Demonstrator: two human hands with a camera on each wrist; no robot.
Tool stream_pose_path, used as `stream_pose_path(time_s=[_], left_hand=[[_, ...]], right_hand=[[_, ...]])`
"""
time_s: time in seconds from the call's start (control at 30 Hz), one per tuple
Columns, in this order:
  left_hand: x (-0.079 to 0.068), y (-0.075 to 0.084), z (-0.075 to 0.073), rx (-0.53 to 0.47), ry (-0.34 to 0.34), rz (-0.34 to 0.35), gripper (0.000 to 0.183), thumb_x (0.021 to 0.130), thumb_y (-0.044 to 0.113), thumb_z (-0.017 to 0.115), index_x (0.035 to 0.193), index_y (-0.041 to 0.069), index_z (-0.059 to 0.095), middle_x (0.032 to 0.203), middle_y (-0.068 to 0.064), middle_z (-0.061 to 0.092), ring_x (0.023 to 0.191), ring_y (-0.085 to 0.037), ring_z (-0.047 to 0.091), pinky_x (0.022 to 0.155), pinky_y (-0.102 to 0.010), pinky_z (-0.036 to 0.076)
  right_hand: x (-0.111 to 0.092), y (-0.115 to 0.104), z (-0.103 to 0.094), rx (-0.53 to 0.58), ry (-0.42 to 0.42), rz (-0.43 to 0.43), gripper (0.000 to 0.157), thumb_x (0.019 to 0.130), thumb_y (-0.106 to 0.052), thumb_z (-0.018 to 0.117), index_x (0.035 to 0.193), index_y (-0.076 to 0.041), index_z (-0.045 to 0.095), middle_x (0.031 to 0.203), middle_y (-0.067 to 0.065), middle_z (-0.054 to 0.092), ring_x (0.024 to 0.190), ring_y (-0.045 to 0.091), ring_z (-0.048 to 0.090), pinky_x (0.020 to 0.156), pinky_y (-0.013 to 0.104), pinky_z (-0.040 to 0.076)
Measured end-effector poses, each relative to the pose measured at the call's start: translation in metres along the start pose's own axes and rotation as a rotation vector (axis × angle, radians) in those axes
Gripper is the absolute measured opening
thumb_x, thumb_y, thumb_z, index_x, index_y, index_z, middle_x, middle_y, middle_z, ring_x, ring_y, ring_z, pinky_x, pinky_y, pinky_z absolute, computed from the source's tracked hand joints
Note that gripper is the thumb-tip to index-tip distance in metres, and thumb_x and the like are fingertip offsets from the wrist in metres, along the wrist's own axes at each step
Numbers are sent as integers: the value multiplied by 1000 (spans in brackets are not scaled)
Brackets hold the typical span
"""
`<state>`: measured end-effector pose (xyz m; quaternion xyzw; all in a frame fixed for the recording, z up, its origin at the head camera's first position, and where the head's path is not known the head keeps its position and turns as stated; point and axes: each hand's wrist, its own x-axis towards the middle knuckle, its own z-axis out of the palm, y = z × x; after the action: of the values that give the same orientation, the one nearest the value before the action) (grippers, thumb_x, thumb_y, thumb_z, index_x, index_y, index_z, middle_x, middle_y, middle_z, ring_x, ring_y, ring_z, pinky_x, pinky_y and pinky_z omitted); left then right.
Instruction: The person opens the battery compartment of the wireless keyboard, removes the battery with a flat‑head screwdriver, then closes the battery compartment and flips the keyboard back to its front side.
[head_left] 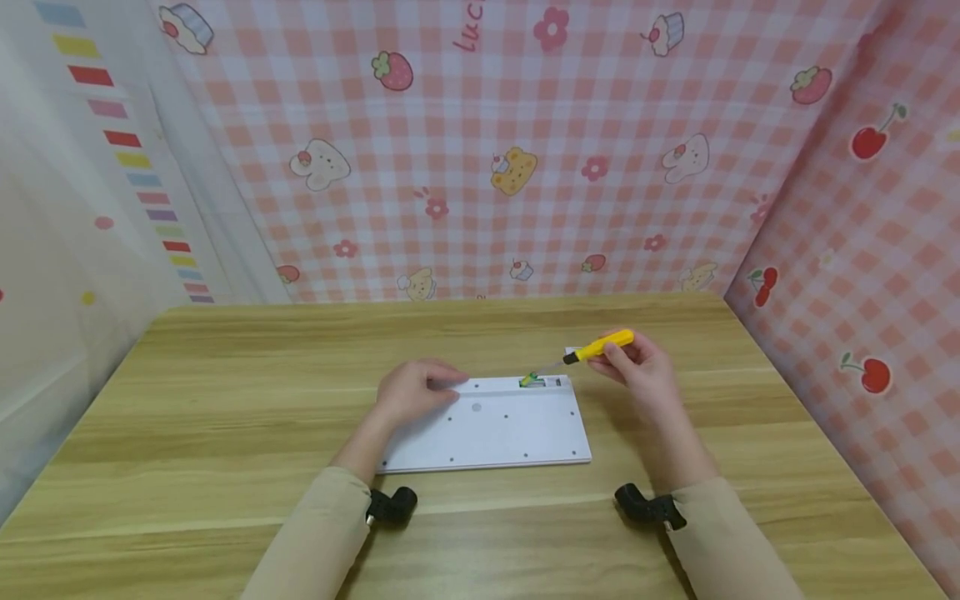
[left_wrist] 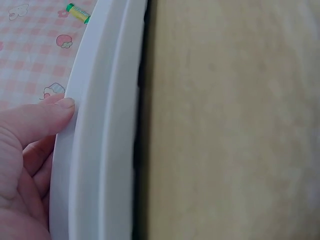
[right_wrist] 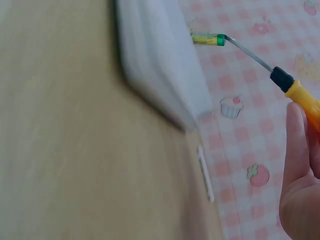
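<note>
A white keyboard [head_left: 517,433] lies face down on the table, its underside dotted with small screws. My left hand [head_left: 416,390] grips its far edge on the left, the thumb [left_wrist: 57,111] on the underside and the fingers curled behind. In my right hand [head_left: 645,367] is a screwdriver with a yellow handle [head_left: 611,342] and a black collar. Its metal tip meets the green end of a yellow-green battery [right_wrist: 209,39]. That battery stands tilted, one end raised out of the battery slot [head_left: 533,383] near the keyboard's far right corner.
A small white strip [right_wrist: 205,173] lies on the table behind the keyboard's far right corner, partly hidden by the screwdriver in the head view. The wooden table [head_left: 225,400] meets checked cloth walls [head_left: 480,225] at the back and right.
</note>
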<state>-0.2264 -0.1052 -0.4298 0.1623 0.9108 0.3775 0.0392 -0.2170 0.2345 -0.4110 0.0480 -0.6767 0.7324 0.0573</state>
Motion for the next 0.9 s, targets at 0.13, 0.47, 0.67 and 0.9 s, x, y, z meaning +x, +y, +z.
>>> stream_pose_path(time_s=[0.13,0.47,0.67,0.9], left_hand=[[1,0,0,6,-1,13,28,85,16,78,112,22,76,121,-3,69,115,-26,61,103,-48,43],[0,0,-1,4,-2,4,28,85,16,78,112,22,76,122,-3,69,116,-26,61,103,-47,43],[-1,0,-1,-1,-6,-4,28,85,16,78,112,22,76,122,-3,68,116,-26,60,104,-48,42],[0,-1,-1,5,-5,-6,28,85,16,77,112,22,76,123,-3,68,116,-26,60,104,-48,42]], right_hand=[[1,-3,6,-29,-13,-12,17,100,-4,56,114,4,58,99,2,68,86,14,71,81,30,57],[0,-6,-2,-21,21,8,13,99,-7,58,111,-2,59,98,0,68,85,12,70,79,28,57],[-1,-4,-9,28,35,-16,9,99,-5,58,106,-4,62,93,-2,71,80,11,71,77,27,58],[-4,-6,-15,129,73,-14,11,95,-3,64,105,-2,63,92,2,72,80,13,72,77,27,58]])
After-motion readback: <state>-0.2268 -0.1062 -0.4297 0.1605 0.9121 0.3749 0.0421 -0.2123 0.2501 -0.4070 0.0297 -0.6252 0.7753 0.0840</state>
